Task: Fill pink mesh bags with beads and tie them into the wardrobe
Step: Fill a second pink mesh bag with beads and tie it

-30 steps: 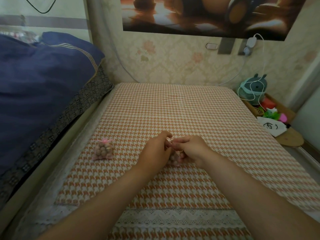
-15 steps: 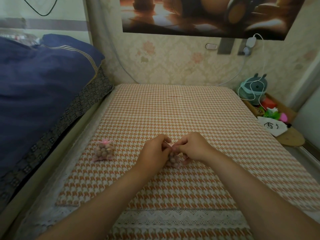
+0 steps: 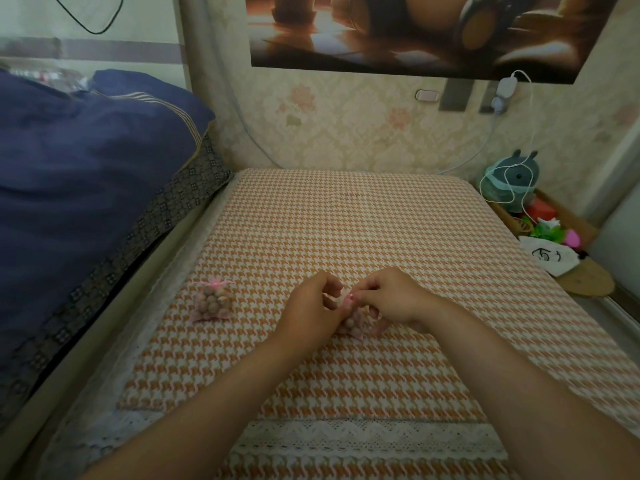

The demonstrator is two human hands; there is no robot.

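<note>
1. Pink mesh bag, head view: rests on the bed, so the beads' weight is off the neck.
2. Left hand and right hand pinch its top, probably cinching.
3. Second bag lies tied, well apart left.

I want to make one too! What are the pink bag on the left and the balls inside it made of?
The bag looks like sheer pink mesh fabric: the beads show through it. The beads look matte, brownish-pink, perhaps wood or clay; I cannot tell.
</note>
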